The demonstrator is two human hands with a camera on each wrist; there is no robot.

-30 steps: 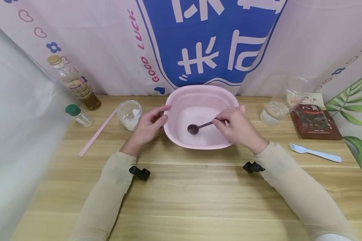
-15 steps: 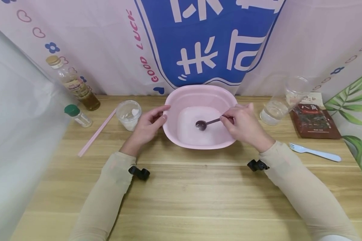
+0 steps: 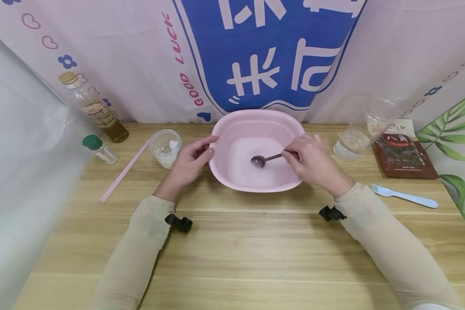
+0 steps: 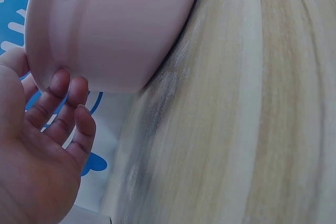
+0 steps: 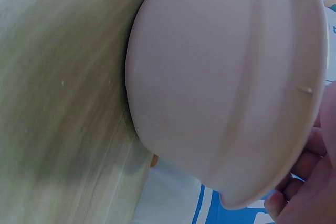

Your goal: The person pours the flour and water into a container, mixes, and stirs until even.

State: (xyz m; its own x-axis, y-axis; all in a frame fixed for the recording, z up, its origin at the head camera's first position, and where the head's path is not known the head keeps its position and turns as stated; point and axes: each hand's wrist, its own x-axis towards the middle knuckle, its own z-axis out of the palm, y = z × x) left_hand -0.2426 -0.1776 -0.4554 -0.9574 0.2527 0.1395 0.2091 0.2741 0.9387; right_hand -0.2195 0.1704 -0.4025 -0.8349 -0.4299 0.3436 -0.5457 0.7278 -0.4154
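- The right hand point(image 3: 314, 163) pinches the thin handle of a small dark metal spoon point(image 3: 264, 159); its round end dips into the big pink plastic bowl point(image 3: 255, 118), left of the fingertips.
- The left hand point(image 3: 190, 161) rests curled fingers point(image 4: 58, 98) on the bowl's outer left wall.

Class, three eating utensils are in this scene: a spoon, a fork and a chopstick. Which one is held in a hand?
The dark spoon, pinched by the right hand inside the pink basin. The fork and chopstick lie untouched on the table.
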